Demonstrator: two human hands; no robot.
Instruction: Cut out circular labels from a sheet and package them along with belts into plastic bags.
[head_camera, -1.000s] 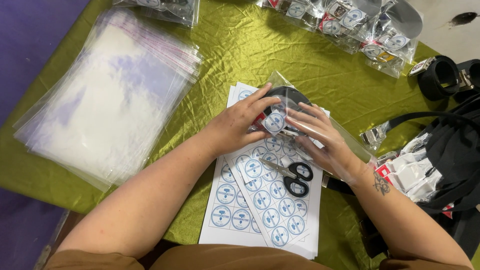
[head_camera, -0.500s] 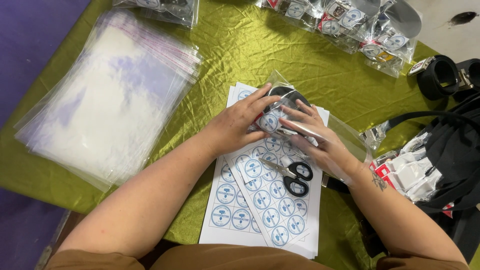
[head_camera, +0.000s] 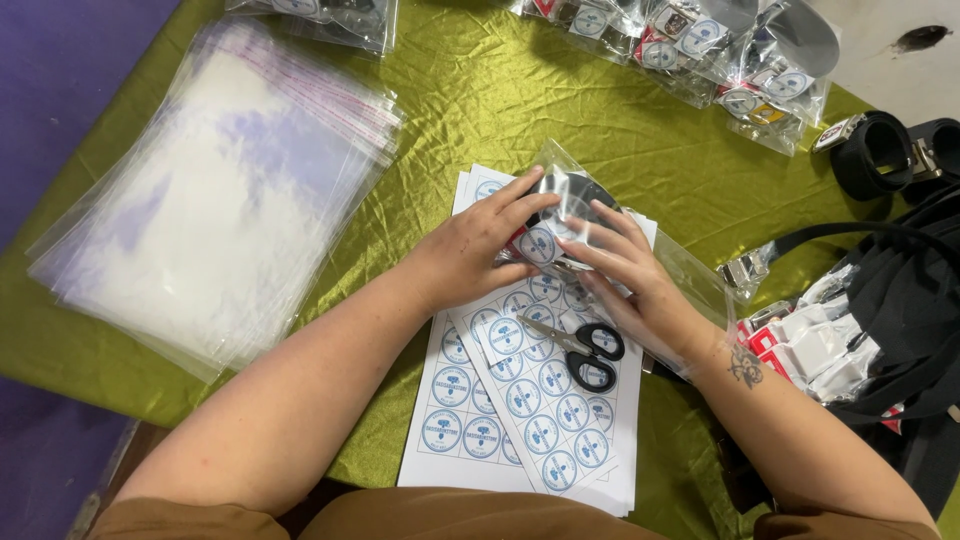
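- Dark round item inside clear plastic bag (head_camera: 640, 240): mostly hidden by fingers.
- Left hand (head_camera: 478, 248) grasps the bag's edge; right hand (head_camera: 632, 280) lies flat, pressing it down.

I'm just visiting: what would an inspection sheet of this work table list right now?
Surface: table under a wrinkled green cloth.
Job's things: clear bag with a dark round item inside; a round sticker on it.
Clutter: sticker sheets, black-handled scissors lying on them, stack of empty clear bags, filled bags at the far edge.
Grippers: left hand and right hand both press on the clear bag.
Cables: nothing seen; black straps on the right.
Surroundings: purple floor.
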